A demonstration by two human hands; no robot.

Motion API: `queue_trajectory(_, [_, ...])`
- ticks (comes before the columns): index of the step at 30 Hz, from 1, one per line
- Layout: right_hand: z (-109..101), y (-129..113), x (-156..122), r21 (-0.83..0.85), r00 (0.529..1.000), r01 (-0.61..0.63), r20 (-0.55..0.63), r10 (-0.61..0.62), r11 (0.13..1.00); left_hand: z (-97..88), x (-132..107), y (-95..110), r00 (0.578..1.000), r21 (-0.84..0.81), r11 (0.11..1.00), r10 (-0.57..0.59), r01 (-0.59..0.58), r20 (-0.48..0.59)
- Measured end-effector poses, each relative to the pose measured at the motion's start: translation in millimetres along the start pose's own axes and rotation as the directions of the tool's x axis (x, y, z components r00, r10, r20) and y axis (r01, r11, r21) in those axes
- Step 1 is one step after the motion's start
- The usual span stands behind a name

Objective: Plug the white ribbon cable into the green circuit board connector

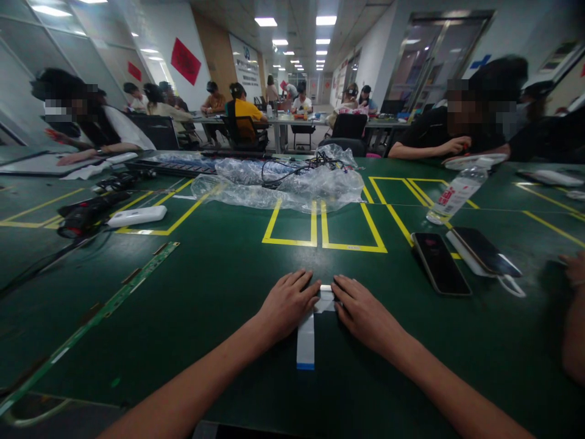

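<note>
A white flat ribbon cable (306,341) with a blue end lies on the green tabletop in front of me. Its far part is bent sideways between my hands, and a shiny edge shows at the top. My left hand (289,303) rests on the table with fingers together, its fingertips and thumb pressed on the cable's left side. On the opposite side, my right hand (361,306) holds the bent part by its edge with the fingertips and thumb. The fingers partly cover the cable.
Crumpled clear plastic (278,183) with black wires lies ahead. A long green circuit board (109,308) is on the left, near a black device (89,213). Two phones (439,263) and a tilted water bottle (459,190) are on the right. Other people sit around.
</note>
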State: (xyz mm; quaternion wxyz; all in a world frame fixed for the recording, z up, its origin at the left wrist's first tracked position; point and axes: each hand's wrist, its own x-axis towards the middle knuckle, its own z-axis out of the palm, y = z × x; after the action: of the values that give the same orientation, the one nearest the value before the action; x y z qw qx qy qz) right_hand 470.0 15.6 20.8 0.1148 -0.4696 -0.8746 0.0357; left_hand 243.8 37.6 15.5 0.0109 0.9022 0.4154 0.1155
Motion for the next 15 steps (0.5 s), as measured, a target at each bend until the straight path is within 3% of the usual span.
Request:
queue_trajectory(3, [-3.1, -0.5, -0.3, -0.018, 1.0, -0.004, 0.024, 0.005, 1.0, -7.5, -6.6, -8.6, 0.997, -0.011, 0.998, -0.063, 0.063, 0.041])
queue_trajectory(6, [-7.4, -2.3, -0.4, -0.01, 0.999, -0.006, 0.045, 0.007, 1.0, -19.4, -20.7, -34.5, 0.964, 0.074, 0.969, -0.243, 0.236, 0.105])
queue_trajectory(9, [-9.9, -3.7, -0.6, 0.0, 0.998, -0.024, 0.054, 0.024, 1.0, -31.9, -46.5, -77.8, 0.869, 0.207, 0.87, -0.478, 0.448, 0.13])
queue_trajectory(11, [-10.8, -3.6, -0.8, 0.003, 0.997, -0.034, 0.065, 0.034, 0.999, -38.8, -72.0, -110.3, 0.814, 0.259, 0.81, -0.568, 0.527, 0.122])
queue_trajectory(15, [-12.4, -2.5, -1.0, 0.019, 0.996, -0.042, 0.079, 0.04, 0.999, -48.8, -137.7, -163.5, 0.691, 0.379, 0.613, -0.715, 0.693, -0.108])
